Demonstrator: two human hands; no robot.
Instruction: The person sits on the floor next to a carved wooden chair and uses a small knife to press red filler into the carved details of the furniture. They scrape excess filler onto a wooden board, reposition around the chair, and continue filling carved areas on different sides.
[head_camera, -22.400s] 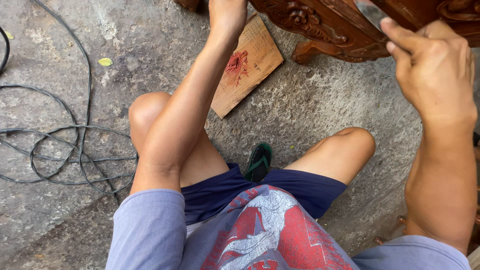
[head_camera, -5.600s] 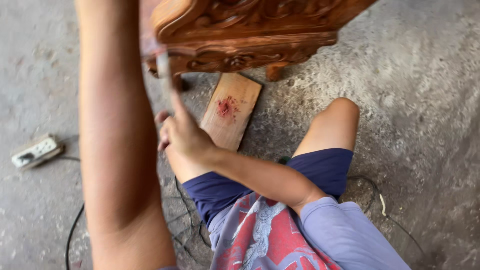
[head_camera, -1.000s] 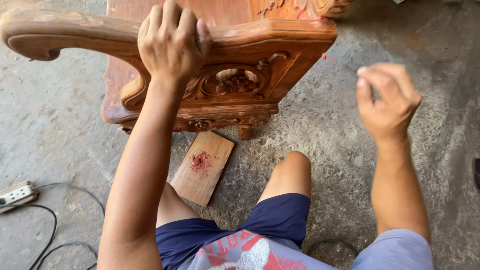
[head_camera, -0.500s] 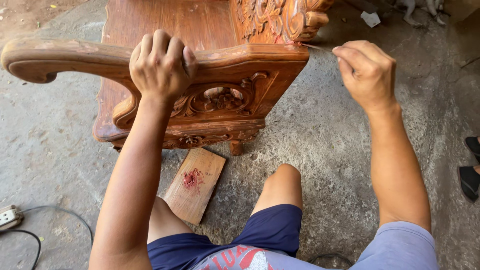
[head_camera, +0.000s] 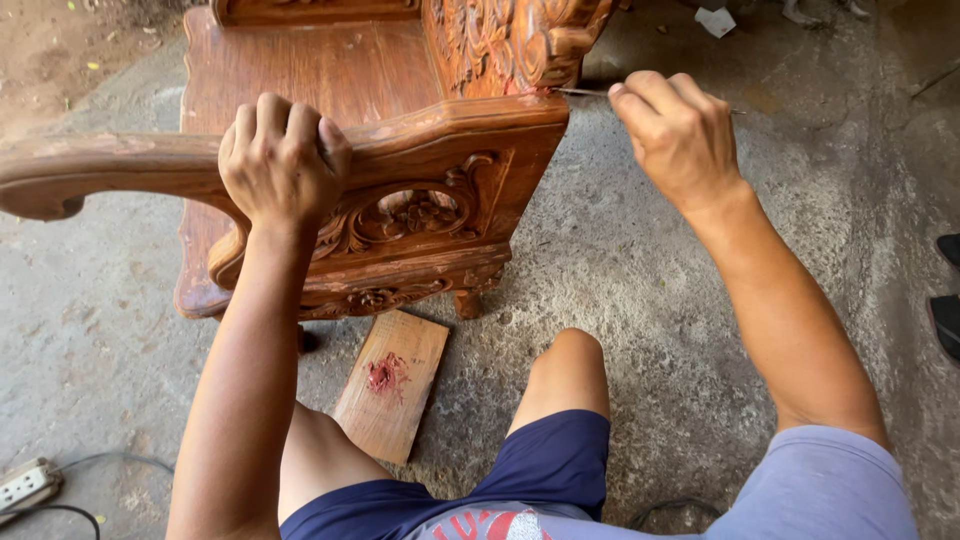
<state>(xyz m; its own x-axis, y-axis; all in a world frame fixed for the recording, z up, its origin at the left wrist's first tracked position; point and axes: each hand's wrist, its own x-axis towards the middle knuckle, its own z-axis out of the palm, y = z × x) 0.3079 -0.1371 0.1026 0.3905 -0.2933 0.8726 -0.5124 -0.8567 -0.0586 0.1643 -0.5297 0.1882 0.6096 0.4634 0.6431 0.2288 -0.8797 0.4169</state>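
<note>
A carved reddish-brown wooden chair stands on the concrete floor in front of me. My left hand grips its near armrest from above. My right hand is closed on a thin metal tool; the tool's tip touches the corner where the armrest meets the carved back. A small wooden board with a red smear lies on the floor between my knees, just under the chair's front leg.
A white power strip with a dark cable lies at the lower left. A dark sandal shows at the right edge. Scraps of paper lie on the concrete behind the chair.
My right hand has moved up and left to the chair's back corner with the thin tool. My left hand has stayed on the armrest. The view has shifted closer to the chair.
</note>
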